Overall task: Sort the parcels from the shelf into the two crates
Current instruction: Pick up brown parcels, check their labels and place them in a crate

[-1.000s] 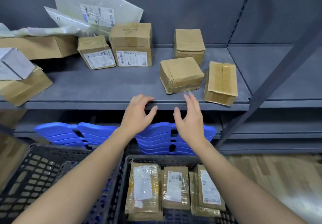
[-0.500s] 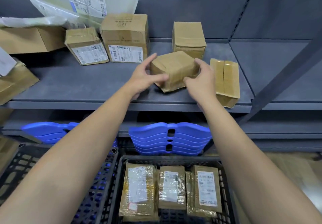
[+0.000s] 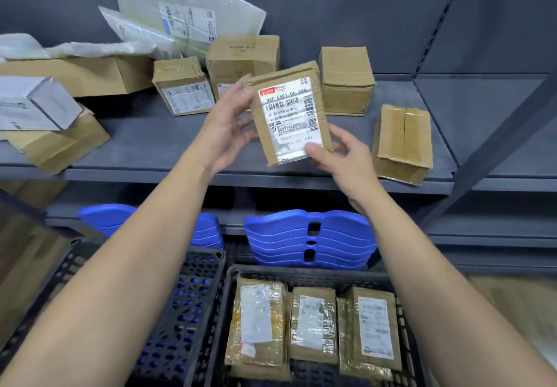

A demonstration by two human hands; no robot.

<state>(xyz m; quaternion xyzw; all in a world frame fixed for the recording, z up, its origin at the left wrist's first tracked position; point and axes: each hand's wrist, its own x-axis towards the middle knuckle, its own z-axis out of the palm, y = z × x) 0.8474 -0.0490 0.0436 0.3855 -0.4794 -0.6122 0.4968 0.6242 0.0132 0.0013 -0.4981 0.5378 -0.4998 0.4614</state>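
- Box point(image 3: 291, 115) held up over the shelf point(image 3: 150, 142) front edge, off its surface, label toward camera, slightly tilted.
- Left hand point(image 3: 226, 127) grips box's left edge, fingers behind it.
- Right hand point(image 3: 346, 157) pinches lower right corner, thumb on label.
- Below shelf: right crate point(image 3: 301, 275) holds three parcels point(image 3: 313, 323); left crate point(image 3: 187, 311) just beside it.

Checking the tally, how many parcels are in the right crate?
3 parcels in the right crate: left parcel, middle parcel, right parcel; more may hide underneath.
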